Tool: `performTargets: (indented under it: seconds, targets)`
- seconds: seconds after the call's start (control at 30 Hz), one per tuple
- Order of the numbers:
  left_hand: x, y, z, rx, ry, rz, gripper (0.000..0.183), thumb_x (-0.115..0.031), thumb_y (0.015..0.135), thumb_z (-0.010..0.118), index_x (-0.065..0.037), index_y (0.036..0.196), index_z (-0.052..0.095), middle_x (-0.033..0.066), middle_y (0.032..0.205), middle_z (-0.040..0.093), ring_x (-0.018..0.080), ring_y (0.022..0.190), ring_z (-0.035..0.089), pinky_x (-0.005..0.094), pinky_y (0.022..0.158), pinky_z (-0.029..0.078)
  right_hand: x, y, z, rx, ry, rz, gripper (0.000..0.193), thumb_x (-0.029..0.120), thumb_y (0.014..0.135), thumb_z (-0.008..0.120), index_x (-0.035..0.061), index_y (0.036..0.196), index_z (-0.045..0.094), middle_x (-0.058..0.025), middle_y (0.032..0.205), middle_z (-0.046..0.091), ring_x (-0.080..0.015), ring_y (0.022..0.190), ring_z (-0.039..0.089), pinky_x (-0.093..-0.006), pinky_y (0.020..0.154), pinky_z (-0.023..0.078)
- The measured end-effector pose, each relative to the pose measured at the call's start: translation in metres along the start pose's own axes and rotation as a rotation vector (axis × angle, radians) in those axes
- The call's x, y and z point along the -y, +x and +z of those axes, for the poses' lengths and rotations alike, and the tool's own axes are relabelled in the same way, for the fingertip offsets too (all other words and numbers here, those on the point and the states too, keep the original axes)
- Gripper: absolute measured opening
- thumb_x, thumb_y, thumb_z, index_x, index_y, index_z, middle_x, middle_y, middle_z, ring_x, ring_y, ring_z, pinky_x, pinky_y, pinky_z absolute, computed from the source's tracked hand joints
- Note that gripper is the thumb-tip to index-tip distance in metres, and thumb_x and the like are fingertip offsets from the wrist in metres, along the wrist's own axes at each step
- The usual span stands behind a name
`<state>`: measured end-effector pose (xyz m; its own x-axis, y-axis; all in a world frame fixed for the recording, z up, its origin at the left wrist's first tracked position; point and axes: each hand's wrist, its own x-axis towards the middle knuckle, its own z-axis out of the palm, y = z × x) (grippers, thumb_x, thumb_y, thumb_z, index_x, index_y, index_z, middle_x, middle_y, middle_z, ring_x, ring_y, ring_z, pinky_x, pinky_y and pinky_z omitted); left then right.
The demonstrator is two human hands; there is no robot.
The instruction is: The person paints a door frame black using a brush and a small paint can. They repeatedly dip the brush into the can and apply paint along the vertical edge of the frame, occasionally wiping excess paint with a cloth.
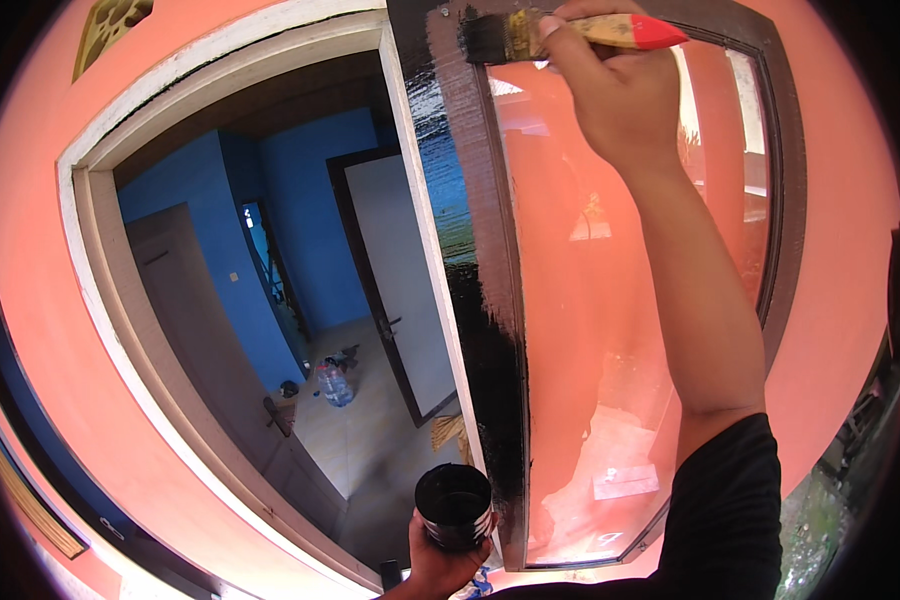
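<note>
My right hand [620, 95] is raised high and closed around a paintbrush [610, 32] with a wooden handle and red tip. Its dark bristles touch the upper part of a brown window frame [460, 130]. Wet, shiny black paint [495, 400] covers much of the frame's left upright, while streaks of brown show through near the top. Low in front of me, my left hand [445, 565] grips a small round paint can [454, 505], its inside and rim coated black. The fingers wrap around its side and underneath.
Glass [590, 300] beside the upright reflects the coral wall. Left of it, a pale door frame [100, 250] opens onto a blue room with a grey door [400, 290] and a clear plastic bottle [336, 384] on the tiled floor. Another window [30, 420] stands at far left.
</note>
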<state>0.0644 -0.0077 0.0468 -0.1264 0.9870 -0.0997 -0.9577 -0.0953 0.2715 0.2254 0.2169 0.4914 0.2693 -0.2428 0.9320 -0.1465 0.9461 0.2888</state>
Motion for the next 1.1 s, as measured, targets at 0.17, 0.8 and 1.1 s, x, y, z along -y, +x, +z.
performTargets:
  seconds: [0.17, 0.8, 1.1]
  targets:
    - [0.001, 0.004, -0.004, -0.060, -0.003, 0.020, 0.078, -0.069, 0.088, 0.057, -0.009, 0.139, 0.054, 0.0160, 0.128, 0.064, 0.0339, 0.113, 0.065, 0.0455, 0.091, 0.059, -0.004, 0.007, 0.009, -0.102, 0.124, 0.002, 0.007, 0.001, 0.090, 0.066, 0.0023, 0.094, 0.060, -0.0032, 0.082, 0.062, -0.0101, 0.077, 0.060, -0.0264, 0.070, 0.049]
    - [0.003, -0.002, 0.013, -0.100, 0.024, 0.028, 0.075, -0.069, 0.089, 0.055, -0.010, 0.135, 0.057, 0.0144, 0.124, 0.066, 0.0334, 0.111, 0.066, 0.0455, 0.089, 0.060, 0.013, -0.016, -0.006, 0.101, -0.011, 0.215, 0.011, 0.008, 0.092, 0.070, 0.0019, 0.096, 0.062, -0.0035, 0.078, 0.065, -0.0095, 0.072, 0.064, -0.0239, 0.064, 0.050]
    - [-0.002, 0.001, -0.001, 0.149, 0.006, -0.072, 0.081, -0.067, 0.087, 0.059, -0.013, 0.146, 0.046, 0.0151, 0.137, 0.057, 0.0353, 0.126, 0.057, 0.0449, 0.086, 0.060, 0.027, -0.003, 0.000, -0.053, 0.039, 0.155, 0.008, 0.001, 0.090, 0.067, 0.0021, 0.095, 0.060, -0.0035, 0.081, 0.064, -0.0094, 0.073, 0.061, -0.0251, 0.065, 0.048]
